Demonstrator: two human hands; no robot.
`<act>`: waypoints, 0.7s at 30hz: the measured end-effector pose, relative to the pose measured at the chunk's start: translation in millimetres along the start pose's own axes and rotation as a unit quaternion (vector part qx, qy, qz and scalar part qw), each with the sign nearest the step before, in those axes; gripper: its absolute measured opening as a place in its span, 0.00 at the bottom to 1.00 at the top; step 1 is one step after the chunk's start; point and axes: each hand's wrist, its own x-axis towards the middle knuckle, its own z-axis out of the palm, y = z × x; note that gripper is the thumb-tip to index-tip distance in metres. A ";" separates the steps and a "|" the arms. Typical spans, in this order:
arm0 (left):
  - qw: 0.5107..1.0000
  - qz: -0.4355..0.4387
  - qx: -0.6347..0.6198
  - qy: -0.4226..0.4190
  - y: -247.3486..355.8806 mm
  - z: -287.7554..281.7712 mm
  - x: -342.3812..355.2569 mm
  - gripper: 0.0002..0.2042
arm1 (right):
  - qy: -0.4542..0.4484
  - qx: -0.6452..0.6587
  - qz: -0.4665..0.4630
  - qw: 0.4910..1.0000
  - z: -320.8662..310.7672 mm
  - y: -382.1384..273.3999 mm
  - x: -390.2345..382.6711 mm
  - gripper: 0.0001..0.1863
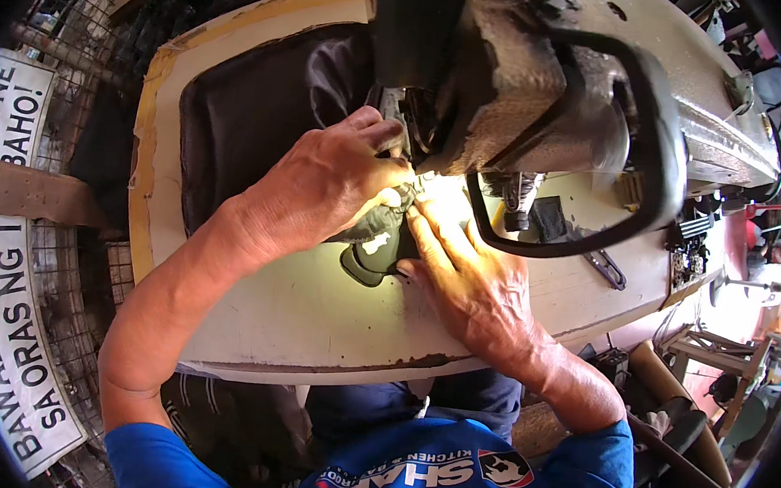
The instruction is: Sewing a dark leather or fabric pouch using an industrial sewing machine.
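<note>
A sewing machine (513,79) with a worn metallic body stands over the table, its lamp lighting the spot under the needle area. My left hand (337,171) is beside the needle area, its fingers curled and thumb bent in against a small dark fabric piece (374,243). The piece has a pale patch and a rounded lower end. My right hand (462,268) lies on the piece's right side, fingers stretched out and pressing flat toward the lit spot. The needle and the fingertips near it are partly lost in glare.
A dark brown leather-like panel (234,131) lies on the table's left. Right of the machine are a dark square scrap (550,218) and a metal tool like thread snips (604,268). A black loop-shaped frame (583,250) juts out over the right side. Wire mesh (50,263) borders the left.
</note>
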 end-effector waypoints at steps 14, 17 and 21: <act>0.994 -0.043 0.097 0.026 6.2 11.0 1.1 0.10 | -0.004 -0.001 0.077 0.997 -6.8 -2.0 -1.1 0.27; 0.994 -0.068 0.084 0.001 6.7 11.1 -1.3 0.08 | 0.006 0.019 0.043 0.999 -5.2 -6.7 -6.2 0.27; 0.992 -0.074 0.097 -0.030 2.2 10.7 -1.8 0.09 | 0.022 0.039 0.064 0.997 1.5 -23.7 -9.3 0.31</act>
